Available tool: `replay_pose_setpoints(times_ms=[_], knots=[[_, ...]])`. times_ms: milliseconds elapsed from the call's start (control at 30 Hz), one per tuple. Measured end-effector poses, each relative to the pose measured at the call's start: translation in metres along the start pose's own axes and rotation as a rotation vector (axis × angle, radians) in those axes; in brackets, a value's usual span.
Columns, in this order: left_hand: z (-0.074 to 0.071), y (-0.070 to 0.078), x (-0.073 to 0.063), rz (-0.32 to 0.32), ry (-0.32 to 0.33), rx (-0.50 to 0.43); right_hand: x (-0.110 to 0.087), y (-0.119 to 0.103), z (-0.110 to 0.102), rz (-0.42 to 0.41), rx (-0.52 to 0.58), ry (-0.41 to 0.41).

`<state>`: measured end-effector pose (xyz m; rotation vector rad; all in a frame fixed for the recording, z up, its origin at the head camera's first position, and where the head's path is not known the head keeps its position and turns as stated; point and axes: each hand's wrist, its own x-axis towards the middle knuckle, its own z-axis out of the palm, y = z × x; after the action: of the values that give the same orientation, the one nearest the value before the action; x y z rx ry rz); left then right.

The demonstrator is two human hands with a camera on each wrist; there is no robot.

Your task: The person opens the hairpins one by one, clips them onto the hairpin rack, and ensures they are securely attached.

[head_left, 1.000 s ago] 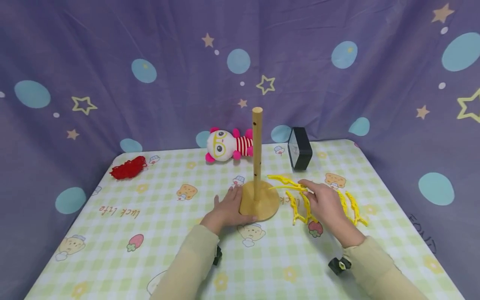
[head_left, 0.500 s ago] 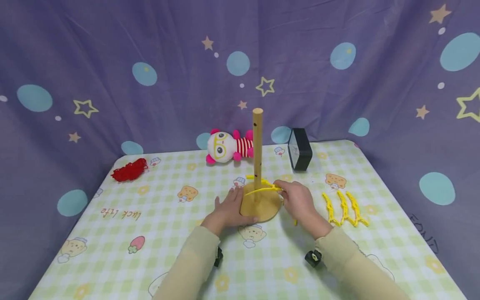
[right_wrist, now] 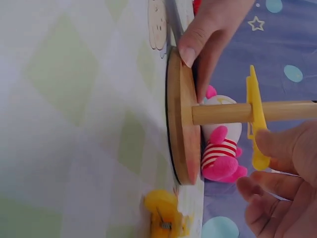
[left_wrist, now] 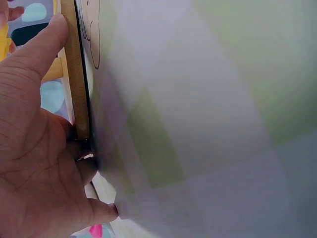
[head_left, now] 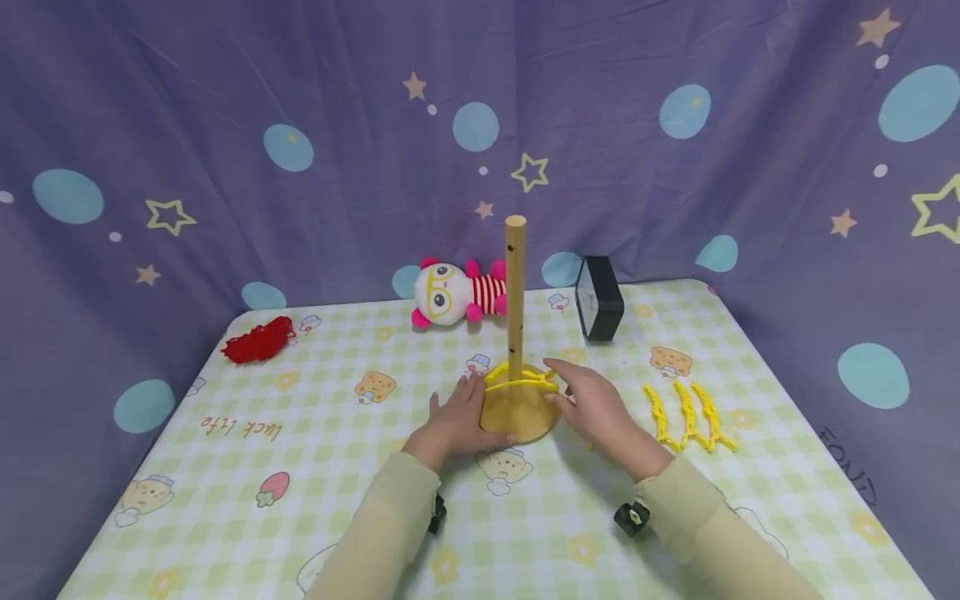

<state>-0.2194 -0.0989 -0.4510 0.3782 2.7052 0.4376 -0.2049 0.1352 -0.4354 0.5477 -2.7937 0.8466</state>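
Note:
A wooden stand (head_left: 515, 292) with a round base and an upright pole stands at mid-table. My left hand (head_left: 450, 425) holds the base's left rim, thumb along its near edge and fingers around the side. A yellow plastic clip (right_wrist: 255, 99) sits around the lower pole, its long jaws on either side, above the base. My right hand (head_left: 596, 408) is at the clip's handle end, thumb and index finger spread apart; in the right wrist view the thumb (right_wrist: 270, 144) overlaps that end. Another yellow clip (right_wrist: 163, 218), its spring showing, lies beside the base, mostly hidden from the head view by my right hand.
Three more yellow clips (head_left: 686, 417) lie in a row to the right. Behind the stand are a panda-like plush toy (head_left: 450, 293) and a black box-like object (head_left: 600, 298). Tangled red yarn (head_left: 260, 341) lies at the far left, and a purple curtain (head_left: 337, 225) hangs behind the table.
My right hand has carried the clip leftward to the pole. Its jaws have closed around the pole, and my thumb and index finger have spread. My left hand has stayed on the base.

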Motion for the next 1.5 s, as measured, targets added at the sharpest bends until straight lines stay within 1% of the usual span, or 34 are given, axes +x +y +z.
replay_pose_setpoints(times_ms=[67,167,400,667,733,833,1033,1167,1400,1500], knots=[[0.001,0.000,0.000,-0.001,-0.005,0.001,-0.005,0.002,-0.004,0.034,0.019,-0.027],[0.001,0.000,0.001,-0.003,-0.009,-0.004,-0.014,0.009,-0.010,0.069,0.026,-0.039],[0.003,-0.002,0.003,-0.007,-0.005,0.025,-0.038,0.033,-0.028,0.102,0.007,-0.025],[0.001,-0.004,0.001,-0.010,-0.003,-0.001,-0.063,0.064,-0.053,0.191,-0.028,-0.008],[0.001,-0.004,0.001,-0.013,-0.004,0.002,-0.069,0.072,-0.060,0.212,-0.040,-0.003],[0.001,-0.005,0.002,-0.014,-0.001,0.011,-0.077,0.084,-0.068,0.264,-0.073,-0.011],[0.001,-0.006,0.003,-0.017,0.001,0.029,-0.091,0.105,-0.078,0.365,-0.151,-0.054],[0.002,-0.005,0.004,-0.016,-0.001,0.034,-0.099,0.113,-0.083,0.411,-0.184,-0.097],[0.002,-0.005,0.004,-0.002,0.001,0.025,-0.103,0.123,-0.089,0.489,-0.169,-0.211],[0.004,-0.005,0.004,0.000,0.000,0.020,-0.105,0.127,-0.089,0.494,-0.169,-0.223]])
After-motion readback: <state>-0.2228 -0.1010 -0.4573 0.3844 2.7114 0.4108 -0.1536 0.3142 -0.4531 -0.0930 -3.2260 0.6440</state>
